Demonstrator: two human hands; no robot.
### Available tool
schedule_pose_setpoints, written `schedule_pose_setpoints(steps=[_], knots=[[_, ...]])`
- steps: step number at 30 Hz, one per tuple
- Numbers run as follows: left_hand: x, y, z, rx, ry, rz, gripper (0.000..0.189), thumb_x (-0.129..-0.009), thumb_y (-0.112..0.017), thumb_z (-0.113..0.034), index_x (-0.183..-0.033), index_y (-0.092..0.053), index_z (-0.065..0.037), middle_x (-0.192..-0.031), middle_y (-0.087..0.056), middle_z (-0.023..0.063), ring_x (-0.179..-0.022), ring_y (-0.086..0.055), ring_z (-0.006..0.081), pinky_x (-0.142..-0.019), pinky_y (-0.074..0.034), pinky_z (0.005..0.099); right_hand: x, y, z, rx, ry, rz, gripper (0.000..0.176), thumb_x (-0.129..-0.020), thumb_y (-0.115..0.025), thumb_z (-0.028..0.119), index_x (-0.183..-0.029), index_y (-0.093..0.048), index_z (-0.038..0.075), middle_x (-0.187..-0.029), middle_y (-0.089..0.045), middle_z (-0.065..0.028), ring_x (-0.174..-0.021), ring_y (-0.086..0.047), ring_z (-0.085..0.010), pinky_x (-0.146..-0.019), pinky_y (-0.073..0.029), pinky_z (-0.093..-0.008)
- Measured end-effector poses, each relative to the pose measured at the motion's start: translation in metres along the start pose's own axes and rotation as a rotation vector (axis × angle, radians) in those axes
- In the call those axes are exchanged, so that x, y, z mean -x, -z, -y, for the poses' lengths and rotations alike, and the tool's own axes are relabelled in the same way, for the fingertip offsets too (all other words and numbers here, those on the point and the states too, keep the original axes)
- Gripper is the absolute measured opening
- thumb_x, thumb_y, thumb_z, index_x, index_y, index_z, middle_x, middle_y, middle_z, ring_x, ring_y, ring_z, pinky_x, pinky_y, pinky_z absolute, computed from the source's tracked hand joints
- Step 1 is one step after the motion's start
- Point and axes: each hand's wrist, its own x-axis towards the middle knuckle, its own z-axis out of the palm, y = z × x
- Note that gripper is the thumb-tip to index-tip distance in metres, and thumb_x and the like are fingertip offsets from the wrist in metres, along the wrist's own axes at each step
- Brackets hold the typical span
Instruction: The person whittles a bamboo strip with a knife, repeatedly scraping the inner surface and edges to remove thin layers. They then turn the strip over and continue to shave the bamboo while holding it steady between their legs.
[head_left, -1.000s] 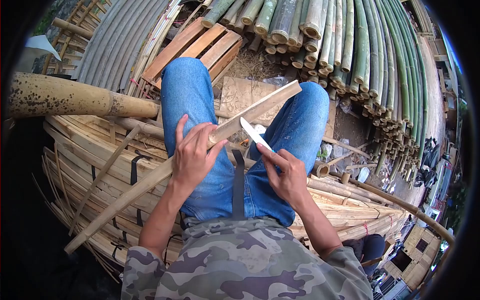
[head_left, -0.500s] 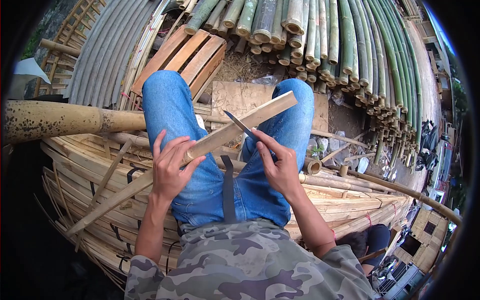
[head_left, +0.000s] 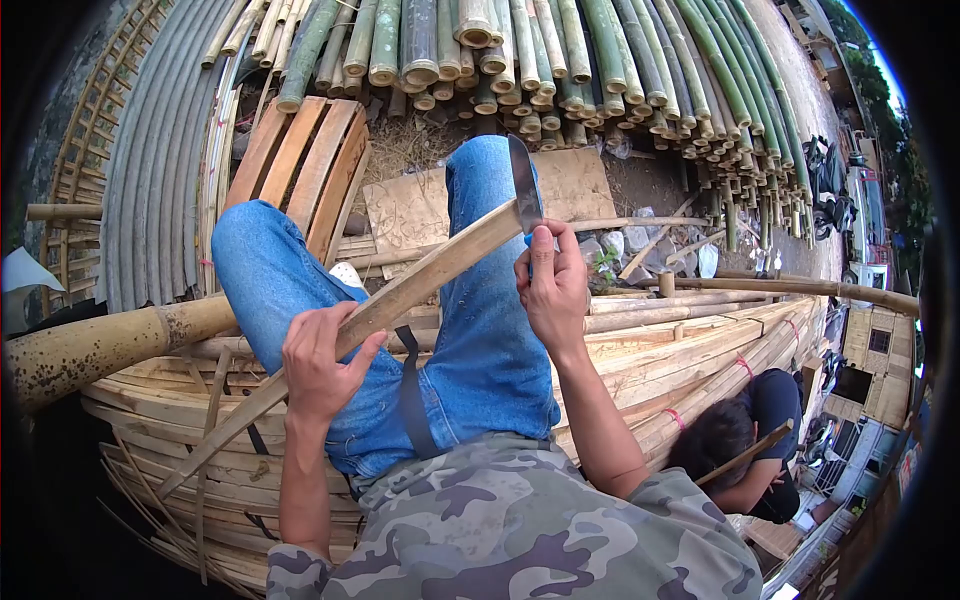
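My left hand (head_left: 320, 365) grips a long split bamboo slat (head_left: 420, 280) that runs diagonally across my blue-jeaned legs (head_left: 480, 330), from lower left up to the right. My right hand (head_left: 553, 290) is shut on a knife handle, and the knife (head_left: 523, 185) has its blade pointing up, set against the slat's far end. I sit on a stack of split bamboo strips (head_left: 680, 350).
A pile of green bamboo poles (head_left: 560, 60) lies ahead, cut ends toward me. A wooden pallet (head_left: 300, 170) and a flat board (head_left: 410, 210) lie below my feet. A thick spotted bamboo pole (head_left: 90, 350) juts at left. Another person (head_left: 740, 450) crouches at lower right.
My right hand moved the knife from the slat's middle up to its far end, blade now upright. The view swung right, and the crouching person came into sight.
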Motion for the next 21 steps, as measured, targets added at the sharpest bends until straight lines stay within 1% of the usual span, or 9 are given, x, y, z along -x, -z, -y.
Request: schedule_pose_setpoints(steps=[1,3,4,7,12,15,17,18,21], knots=[[-0.003,-0.002,-0.001,-0.002,-0.006,0.006,0.035,-0.080,-0.080,-0.031,-0.091,-0.061,-0.004,-0.085,-0.068,0.0112,-0.080,-0.067,0.0283,-0.084,-0.049,0.0425,-0.001,0.001,-0.006,-0.005,-0.003,-0.007,0.031,-0.106,-0.048,0.032,-0.105,-0.053,0.001,-0.059,-0.048,0.0019,-0.053,-0.039,-0.0031,-0.048,-0.029,-0.0226],[-0.006,-0.006,-0.002,-0.097,0.031,0.077,0.038,-0.084,-0.076,-0.040,-0.086,-0.061,-0.005,-0.073,-0.066,0.0116,-0.066,-0.066,0.0282,-0.063,-0.047,0.0396,-0.005,0.003,-0.021,0.129,0.003,-0.028,0.036,-0.106,-0.048,0.033,-0.096,-0.058,0.000,-0.060,-0.051,0.0000,-0.054,-0.043,-0.0055,-0.049,-0.034,-0.0262],[-0.006,-0.009,-0.001,-0.099,0.028,0.081,0.038,-0.084,-0.076,-0.040,-0.086,-0.061,-0.005,-0.073,-0.066,0.0116,-0.066,-0.066,0.0282,-0.063,-0.047,0.0396,-0.006,0.001,-0.021,0.221,0.026,-0.061,0.042,-0.105,-0.048,0.036,-0.091,-0.060,-0.001,-0.060,-0.052,-0.0016,-0.056,-0.046,-0.0082,-0.052,-0.038,-0.0303],[-0.006,-0.015,0.002,-0.221,0.039,0.124,0.043,-0.086,-0.073,-0.046,-0.083,-0.061,-0.005,-0.064,-0.064,0.0110,-0.055,-0.063,0.0279,-0.055,-0.046,0.0389,-0.013,-0.002,-0.035,0.323,0.034,-0.093,0.043,-0.105,-0.049,0.038,-0.095,-0.061,-0.002,-0.061,-0.052,-0.0043,-0.058,-0.046,-0.0099,-0.054,-0.040,-0.0324],[-0.010,-0.019,0.001,-0.167,0.079,0.090,0.046,-0.088,-0.069,-0.049,-0.077,-0.057,-0.006,-0.060,-0.062,0.0123,-0.051,-0.063,0.0310,-0.048,-0.046,0.0409,-0.021,-0.005,-0.035,0.219,-0.097,-0.017,0.043,-0.105,-0.048,0.038,-0.092,-0.061,-0.002,-0.061,-0.053,-0.0072,-0.058,-0.053,-0.0146,-0.056,-0.041,-0.0352],[-0.020,-0.022,-0.008,-0.156,0.187,0.128,0.048,-0.091,-0.065,-0.051,-0.078,-0.056,-0.005,-0.060,-0.063,0.0143,-0.052,-0.064,0.0327,-0.047,-0.047,0.0436,-0.025,-0.010,-0.038,0.257,-0.025,-0.045,0.043,-0.105,-0.048,0.038,-0.089,-0.059,0.000,-0.060,-0.051,-0.0030,-0.054,-0.050,-0.0114,-0.051,-0.040,-0.0307],[-0.031,-0.030,-0.020,-0.122,0.196,0.127,0.049,-0.092,-0.063,-0.052,-0.078,-0.056,-0.005,-0.061,-0.063,0.0151,-0.053,-0.065,0.0333,-0.047,-0.048,0.0437,-0.025,-0.006,-0.030,-0.054,-0.181,-0.076,0.041,-0.104,-0.049,0.038,-0.087,-0.057,0.002,-0.060,-0.048,0.0018,-0.051,-0.045,-0.0062,-0.046,-0.037,-0.0247],[-0.036,-0.034,-0.024,-0.088,0.205,0.124,0.050,-0.092,-0.061,-0.053,-0.079,-0.056,-0.005,-0.061,-0.064,0.0159,-0.053,-0.065,0.0338,-0.046,-0.048,0.0439,-0.026,-0.008,-0.027,-0.125,-0.143,-0.093,0.036,-0.105,-0.048,0.037,-0.088,-0.053,0.007,-0.059,-0.038,0.0072,-0.043,-0.030,-0.0013,-0.036,-0.022,-0.0198],[-0.038,-0.049,-0.024,-0.166,0.169,0.186,0.051,-0.093,-0.060,-0.053,-0.081,-0.056,-0.004,-0.062,-0.064,0.0158,-0.052,-0.065,0.0337,-0.045,-0.049,0.0428,-0.034,-0.001,-0.033,-0.028,-0.244,-0.027,0.036,-0.105,-0.048,0.037,-0.088,-0.054,0.006,-0.059,-0.040,0.0066,-0.043,-0.032,-0.0014,-0.036,-0.023,-0.0199]])
